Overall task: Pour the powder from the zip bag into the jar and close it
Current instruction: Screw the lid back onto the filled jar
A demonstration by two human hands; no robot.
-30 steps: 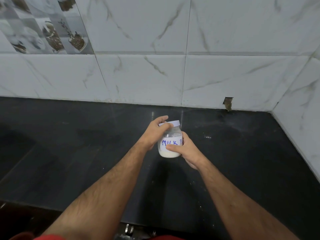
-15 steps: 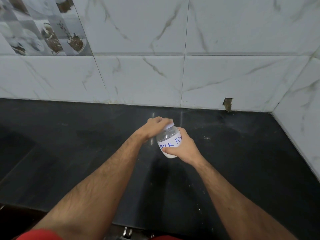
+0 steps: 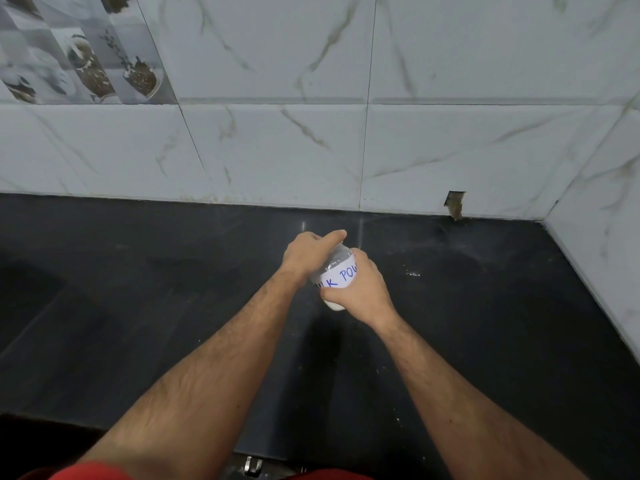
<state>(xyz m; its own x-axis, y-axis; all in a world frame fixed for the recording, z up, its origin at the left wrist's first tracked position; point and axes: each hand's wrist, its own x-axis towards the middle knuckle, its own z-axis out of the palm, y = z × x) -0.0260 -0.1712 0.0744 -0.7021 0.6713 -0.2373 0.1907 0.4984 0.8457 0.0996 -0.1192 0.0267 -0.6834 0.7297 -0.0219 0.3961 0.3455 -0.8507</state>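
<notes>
The right hand point(image 3: 363, 292) grips the tilted jar point(image 3: 337, 277); the left hand point(image 3: 308, 252) curls over its hidden lid, above the bench point(image 3: 138, 306).

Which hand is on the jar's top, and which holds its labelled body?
The left hand covers the top of the jar, fingers curled over it; the right hand wraps the labelled body lower down.

Jar point(image 3: 337, 277) tilted above countertop point(image 3: 138, 323), left hand point(image 3: 308, 252) on its top, right hand point(image 3: 360, 292) around its right side; wall point(image 3: 277, 150) behind.
</notes>
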